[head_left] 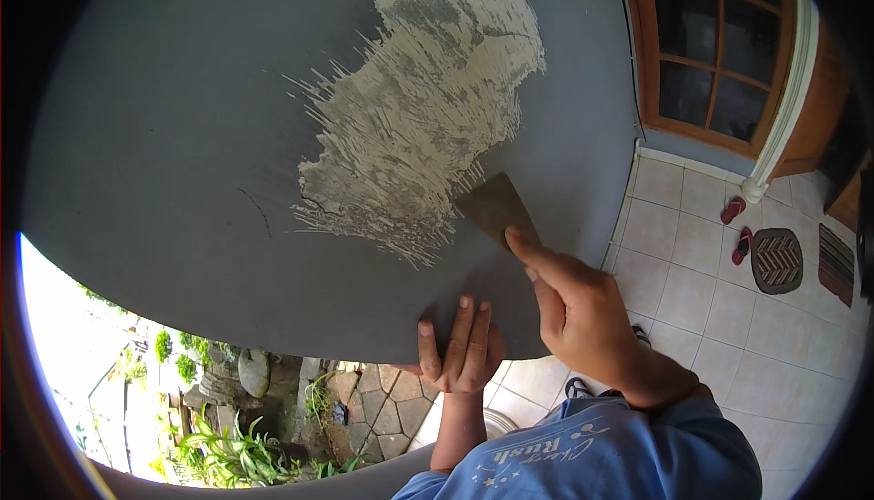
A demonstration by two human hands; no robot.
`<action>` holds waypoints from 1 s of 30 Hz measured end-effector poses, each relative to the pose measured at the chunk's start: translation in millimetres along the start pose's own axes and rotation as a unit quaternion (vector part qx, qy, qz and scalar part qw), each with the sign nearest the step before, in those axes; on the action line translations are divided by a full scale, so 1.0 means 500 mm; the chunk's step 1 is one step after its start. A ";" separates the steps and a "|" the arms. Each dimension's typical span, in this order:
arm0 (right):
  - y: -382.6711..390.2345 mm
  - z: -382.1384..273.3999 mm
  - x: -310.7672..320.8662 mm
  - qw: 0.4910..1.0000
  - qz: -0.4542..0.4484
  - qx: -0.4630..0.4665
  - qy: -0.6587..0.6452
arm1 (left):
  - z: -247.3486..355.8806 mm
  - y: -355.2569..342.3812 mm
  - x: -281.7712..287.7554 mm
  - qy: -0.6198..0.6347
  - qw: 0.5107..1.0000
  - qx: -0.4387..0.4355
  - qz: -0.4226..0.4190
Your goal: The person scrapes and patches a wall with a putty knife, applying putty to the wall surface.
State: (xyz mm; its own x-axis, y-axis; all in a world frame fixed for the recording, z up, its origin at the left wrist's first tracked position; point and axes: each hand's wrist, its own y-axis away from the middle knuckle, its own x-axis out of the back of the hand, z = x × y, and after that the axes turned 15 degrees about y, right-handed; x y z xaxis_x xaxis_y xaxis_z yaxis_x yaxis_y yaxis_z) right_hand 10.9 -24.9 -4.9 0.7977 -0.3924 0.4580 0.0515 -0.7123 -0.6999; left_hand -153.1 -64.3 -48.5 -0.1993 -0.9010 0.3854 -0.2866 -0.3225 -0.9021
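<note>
The scraper (496, 204) in my right hand (583, 309) has a flat, dull, dark blade that widens toward its far edge, and it sits at the lower right border of the bare patch (419, 117) on the grey wall (173, 163). One corner of the blade is by the patch's ragged rim; from this angle I can't quite tell whether the whole edge presses on the surface.

My right hand is wrapped around the scraper, thumb side up against the blade, wrist bent and forearm coming in from the lower right. My left hand (462, 354) holds nothing; its fingers lie extended on the wall near its lower edge.

The wall is smooth and matt, the patch pale, rough and streaked, with splintery fringes. Beyond are square glossy tiles (692, 304) and irregular paving stones (387, 409).
</note>
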 end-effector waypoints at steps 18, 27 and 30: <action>-0.001 -0.025 0.009 0.993 -0.019 -0.002 0.116 | 0.001 -0.005 0.000 0.004 1.000 0.012 0.017; -0.019 -0.031 0.005 0.992 0.003 0.002 0.124 | -0.004 0.005 0.000 0.016 1.000 0.012 0.006; -0.011 -0.038 0.009 0.988 -0.018 0.015 0.154 | -0.004 0.006 -0.001 0.009 1.000 -0.003 0.000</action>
State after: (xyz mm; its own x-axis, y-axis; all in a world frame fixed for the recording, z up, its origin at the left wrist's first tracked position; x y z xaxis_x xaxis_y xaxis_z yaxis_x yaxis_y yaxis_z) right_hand 2.7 -33.9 11.6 0.5750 -0.5281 0.6249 0.0987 -0.7135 -0.6937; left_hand -155.7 -64.1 -51.2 -0.2164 -0.8955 0.3890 -0.2919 -0.3209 -0.9010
